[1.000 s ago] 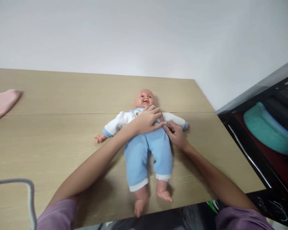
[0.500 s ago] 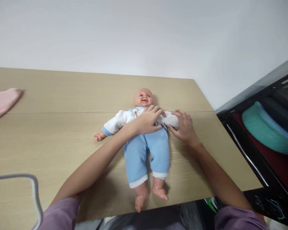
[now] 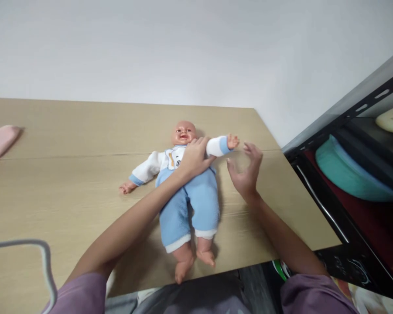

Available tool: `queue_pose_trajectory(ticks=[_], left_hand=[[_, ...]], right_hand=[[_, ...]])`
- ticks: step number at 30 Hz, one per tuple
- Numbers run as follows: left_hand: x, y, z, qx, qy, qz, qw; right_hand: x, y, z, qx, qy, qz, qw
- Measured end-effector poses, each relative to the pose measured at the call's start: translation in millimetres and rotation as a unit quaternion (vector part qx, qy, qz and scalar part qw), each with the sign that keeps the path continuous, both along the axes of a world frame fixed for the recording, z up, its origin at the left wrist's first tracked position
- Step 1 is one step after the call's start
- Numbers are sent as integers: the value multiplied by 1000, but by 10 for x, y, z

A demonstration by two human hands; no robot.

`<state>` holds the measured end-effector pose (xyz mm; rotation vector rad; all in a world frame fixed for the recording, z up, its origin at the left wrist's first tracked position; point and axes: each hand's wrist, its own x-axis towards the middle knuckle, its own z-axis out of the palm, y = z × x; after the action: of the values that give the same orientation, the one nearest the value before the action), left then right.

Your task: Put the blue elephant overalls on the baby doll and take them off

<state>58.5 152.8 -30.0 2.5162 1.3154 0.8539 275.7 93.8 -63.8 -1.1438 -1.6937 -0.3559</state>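
Lying face-up on a wood-grain tabletop [image 3: 68, 192]: smooth, bald-headed doll [image 3: 200, 185] in fleecy blue trousers [image 3: 173, 218] and blue-cuffed white sleeves [image 3: 147, 168]. Person's left hand [image 3: 193, 158] across its chest, grip indeterminable; right hand [image 3: 247, 176] released, fingers curved, near the doll.

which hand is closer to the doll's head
Left: the left hand is on the doll's chest, just below the head; the right hand is farther off, near the doll's outstretched hand.
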Motion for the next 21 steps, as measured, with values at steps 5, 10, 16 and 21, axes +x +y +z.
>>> queue_pose_trajectory(ticks=[5, 10, 16, 21], left_hand=[[-252, 41, -37, -25, -286, -5, 958], [-477, 7, -28, -95, -461, 54, 881], [-717, -18, 1, -124, -598, 79, 788], [-940, 47, -24, -116, -635, 105, 756]], right_hand=[[-245, -19, -345, -300, 146, 213, 918], [-584, -44, -442, -427, 236, 358, 796], [-984, 120, -281, -448, 298, 419, 731], [-1187, 238, -108, -426, 216, 445, 758]])
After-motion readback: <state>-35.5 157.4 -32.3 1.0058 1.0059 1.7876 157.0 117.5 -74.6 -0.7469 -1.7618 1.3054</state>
